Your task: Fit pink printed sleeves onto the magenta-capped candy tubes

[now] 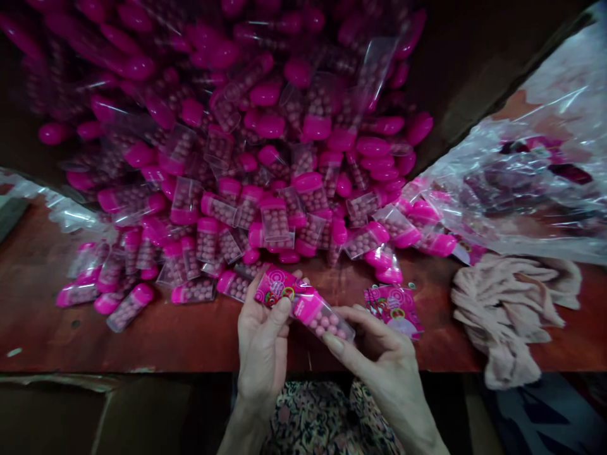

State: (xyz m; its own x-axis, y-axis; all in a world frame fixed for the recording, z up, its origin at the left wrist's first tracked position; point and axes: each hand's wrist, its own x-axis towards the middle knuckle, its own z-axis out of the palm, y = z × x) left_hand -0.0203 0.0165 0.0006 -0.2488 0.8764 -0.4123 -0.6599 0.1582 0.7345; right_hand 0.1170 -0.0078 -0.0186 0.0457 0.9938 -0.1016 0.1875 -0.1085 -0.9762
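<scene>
My left hand point(265, 341) pinches a printed pink sleeve label point(277, 286) between thumb and fingers. In my right hand point(384, 354) is a small clear candy box point(327, 321) with a pink cap, filled with round pink candies; thumb and fingers grip its clear end. The box lies at a slant, its capped end at the label's edge; I cannot tell how far it is inside. More printed labels point(393, 308) lie on the table just beyond my right hand. A heap of similar capped candy boxes point(275, 218) spreads out in front of both hands.
The heap spills from a large dark container point(474, 82) onto the reddish table point(190, 341). A crumpled beige cloth point(509, 309) lies at the right over the front edge. Behind it are clear plastic bags point(531, 177). Several loose boxes point(126, 308) lie at the left.
</scene>
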